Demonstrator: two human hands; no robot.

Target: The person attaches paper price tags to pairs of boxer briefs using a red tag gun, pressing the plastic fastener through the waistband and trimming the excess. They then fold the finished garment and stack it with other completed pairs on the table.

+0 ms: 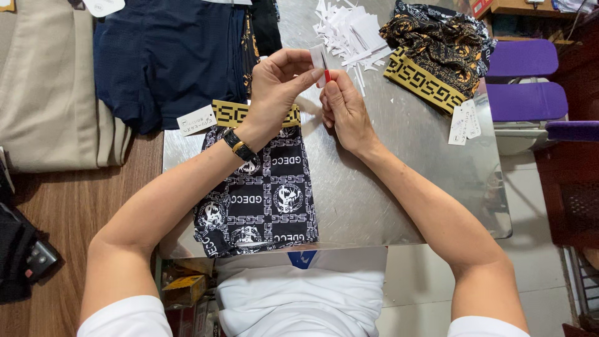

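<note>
My left hand (277, 84) pinches a small white paper tag (319, 57) between thumb and fingers above a metal table (399, 162). My right hand (343, 106) meets it at the fingertips and grips a small red tool (327, 75) against the tag. Below my left wrist lies a flat pair of black shorts (262, 193) with white patterned print and a yellow waistband (234, 112); a white tag (196, 120) sticks out at its left.
A heap of white paper tags (352, 34) lies at the back of the table. A crumpled black-and-gold garment (437, 47) with hanging tags is at back right. Navy garments (168, 56) and beige cloth (43, 87) lie left. Purple stools (524, 81) stand right.
</note>
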